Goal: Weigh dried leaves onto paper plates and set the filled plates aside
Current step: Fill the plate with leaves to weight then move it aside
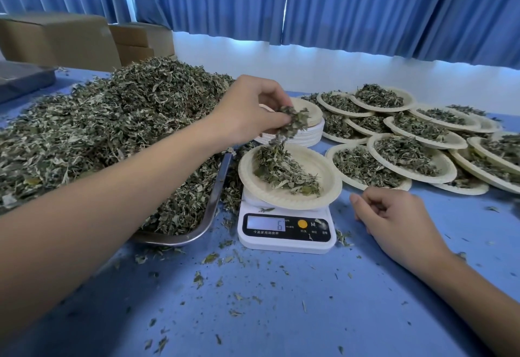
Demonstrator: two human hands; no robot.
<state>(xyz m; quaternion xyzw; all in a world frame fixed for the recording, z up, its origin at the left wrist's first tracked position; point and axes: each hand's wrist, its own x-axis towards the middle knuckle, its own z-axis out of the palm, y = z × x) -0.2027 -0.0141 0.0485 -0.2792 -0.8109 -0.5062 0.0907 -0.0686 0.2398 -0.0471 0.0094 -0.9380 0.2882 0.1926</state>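
one wide-angle view, worn on the person's head, looks forward and down across the blue surface [281, 314]. it sits close: both forearms run in from the bottom corners. the left hand [247, 109] reaches the centre of the frame, where its fingers [270, 100] pinch dried leaves [295, 120]. the scale [287, 233] lies just below the fingers, the right hand [399, 221] below and right of them. far beyond the fingers, blue curtains [365, 5] close the view.

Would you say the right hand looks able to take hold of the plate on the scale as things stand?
Probably yes. The right hand rests on the table, holding nothing, close beside the plate, with nothing standing between them. The left hand pinches leaves over the plate's far left side.
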